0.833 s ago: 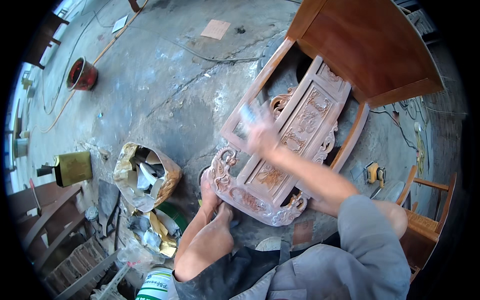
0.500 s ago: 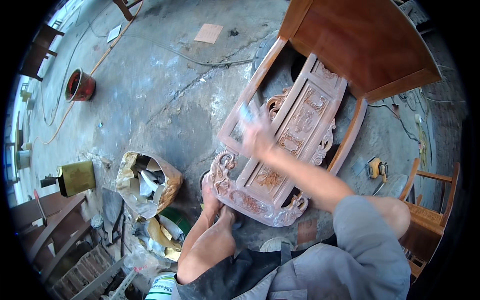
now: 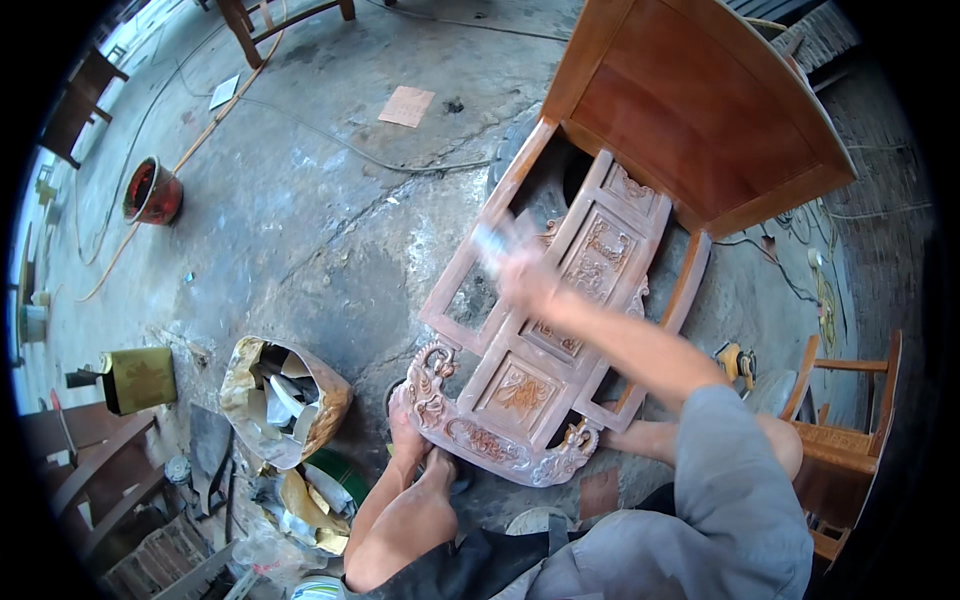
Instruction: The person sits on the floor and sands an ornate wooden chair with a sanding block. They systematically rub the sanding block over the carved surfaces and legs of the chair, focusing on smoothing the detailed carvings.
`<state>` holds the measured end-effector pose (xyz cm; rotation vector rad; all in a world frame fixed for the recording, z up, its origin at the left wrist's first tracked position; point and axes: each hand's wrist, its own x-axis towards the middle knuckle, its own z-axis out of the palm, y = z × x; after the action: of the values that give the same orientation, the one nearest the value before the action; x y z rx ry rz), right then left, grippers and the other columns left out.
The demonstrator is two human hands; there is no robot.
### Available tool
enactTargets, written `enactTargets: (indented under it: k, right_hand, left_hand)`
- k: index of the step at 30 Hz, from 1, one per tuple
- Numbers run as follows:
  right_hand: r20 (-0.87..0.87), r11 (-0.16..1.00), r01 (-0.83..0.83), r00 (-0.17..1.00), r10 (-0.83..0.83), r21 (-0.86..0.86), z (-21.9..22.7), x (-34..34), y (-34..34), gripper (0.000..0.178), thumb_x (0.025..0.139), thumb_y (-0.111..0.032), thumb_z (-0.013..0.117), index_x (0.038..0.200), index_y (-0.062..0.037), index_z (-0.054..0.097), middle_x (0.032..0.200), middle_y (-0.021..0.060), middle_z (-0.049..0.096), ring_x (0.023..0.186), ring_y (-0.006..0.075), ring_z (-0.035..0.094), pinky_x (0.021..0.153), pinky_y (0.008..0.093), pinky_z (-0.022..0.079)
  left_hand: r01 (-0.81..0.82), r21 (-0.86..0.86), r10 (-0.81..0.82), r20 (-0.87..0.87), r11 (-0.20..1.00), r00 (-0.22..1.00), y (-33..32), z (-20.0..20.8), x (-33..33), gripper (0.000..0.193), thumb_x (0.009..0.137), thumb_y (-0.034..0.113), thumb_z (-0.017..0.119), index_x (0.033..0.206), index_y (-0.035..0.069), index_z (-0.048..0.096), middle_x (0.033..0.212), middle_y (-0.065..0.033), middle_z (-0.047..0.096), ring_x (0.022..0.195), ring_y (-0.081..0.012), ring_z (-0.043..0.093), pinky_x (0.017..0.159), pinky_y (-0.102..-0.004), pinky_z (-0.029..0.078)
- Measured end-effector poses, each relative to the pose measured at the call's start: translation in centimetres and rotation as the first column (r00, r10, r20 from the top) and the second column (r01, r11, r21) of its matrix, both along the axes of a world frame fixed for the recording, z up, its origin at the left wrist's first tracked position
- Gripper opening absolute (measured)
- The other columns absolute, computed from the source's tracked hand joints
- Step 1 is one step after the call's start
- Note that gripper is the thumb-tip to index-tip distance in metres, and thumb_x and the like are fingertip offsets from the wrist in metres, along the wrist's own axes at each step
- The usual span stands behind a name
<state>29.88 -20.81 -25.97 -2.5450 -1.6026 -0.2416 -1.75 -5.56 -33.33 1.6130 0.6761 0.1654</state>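
Head view, looking down at a concrete floor (image 3: pixel 300 230). I see the right hand (image 3: pixel 522 272), blurred, over the carved wooden panel (image 3: pixel 545 340) with its forearm reaching in from the lower right; a pale blurred thing (image 3: pixel 492 240) sits in its grip, pinched at the fingers, but I cannot tell what it is. The left hand is not visible to me, so I cannot tell how its grip stands. The panel lies tilted, its scrolled lower rail (image 3: pixel 480 440) near the person's bare knee (image 3: pixel 405 520) and foot (image 3: pixel 405 425), its upper end under the edge of a reddish-brown wooden desk (image 3: pixel 700 110) that stands at upper right. The panel shows several open frames on its left side and relief-carved squares down its middle. The foot touches the scrolled corner of the rail. To the left of the panel stands an open sack (image 3: pixel 285 400) stuffed with crumpled papers, with more scraps (image 3: pixel 300 500) just below it. Further left I see a small olive stool (image 3: pixel 140 378), and well apart at upper left a red bucket (image 3: pixel 152 192). A flat cardboard piece (image 3: pixel 406 105) lies on the floor near the top. A carved chair (image 3: pixel 850 440) stands at far right
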Motion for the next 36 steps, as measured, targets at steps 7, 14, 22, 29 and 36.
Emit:
enactTargets:
  k: [7,14,22,29,36]
  right_hand:
    - [-0.095,0.968,0.225,0.967,-0.236,-0.11,3.4,8.5,2.9,0.043,0.095,-0.018,0.055,0.133,-0.0006,0.068,0.138,0.0206,0.067,0.136,0.038,0.055,0.123,0.0563,0.027]
    - [-0.127,0.936,-0.272,0.96,0.249,-0.224,3.5,2.3,3.9,0.027,0.087,-0.015,0.06,0.111,-0.0147,0.072,0.104,0.0057,0.075,0.104,0.0292,0.068,0.102,0.0436,0.043]
    - [-0.221,0.979,0.124,0.971,-0.087,0.159,0.5,13.0,-0.6,0.041,0.101,-0.015,0.052,0.137,-0.0045,0.068,0.139,0.0242,0.066,0.108,0.0425,0.071,0.098,0.0467,0.056]
    - [-0.559,0.845,0.481,0.778,-0.288,0.234,1.9,23.2,-2.1,0.04,0.11,-0.029,0.049,0.141,-0.009,0.065,0.141,0.0203,0.065,0.134,0.0374,0.06,0.113,0.0426,0.048]
    - [-0.541,0.862,0.465,0.787,-0.297,0.202,2.7,22.2,-3.2,0.041,0.111,-0.032,0.047,0.14,-0.0084,0.066,0.139,0.0218,0.066,0.134,0.0389,0.06,0.112,0.0429,0.048]
  left_hand:
    - [-0.015,-0.117,0.013,-0.026,0.993,1.0,0.5,-1.8,-1.4,0.03,0.085,0.018,0.078,0.112,0.006,0.074,0.103,-0.0132,0.07,0.098,-0.0358,0.065,0.086,-0.0459,0.05]
    - [0.119,0.212,-0.105,-0.075,0.97,0.992,1.0,0.0,-1.5,0.038,0.086,0.019,0.077,0.121,0.007,0.072,0.116,-0.0146,0.07,0.11,-0.0382,0.063,0.097,-0.0466,0.048]
    - [0.122,0.175,-0.1,-0.129,0.977,0.987,0.4,-1.1,-1.3,0.04,0.086,0.019,0.077,0.123,0.006,0.072,0.121,-0.0152,0.07,0.118,-0.0386,0.06,0.103,-0.0479,0.045]
    - [0.092,0.165,-0.087,-0.032,0.982,0.996,-0.1,-1.0,-0.9,0.028,0.093,0.012,0.072,0.119,0.002,0.072,0.106,-0.0106,0.071,0.094,-0.0237,0.064,0.085,-0.0379,0.051]
    - [-0.003,0.128,0.014,-0.083,0.992,0.996,-0.2,0.5,-0.9,0.026,0.089,0.014,0.074,0.113,0.005,0.072,0.108,-0.0124,0.07,0.1,-0.0324,0.064,0.09,-0.0447,0.049]
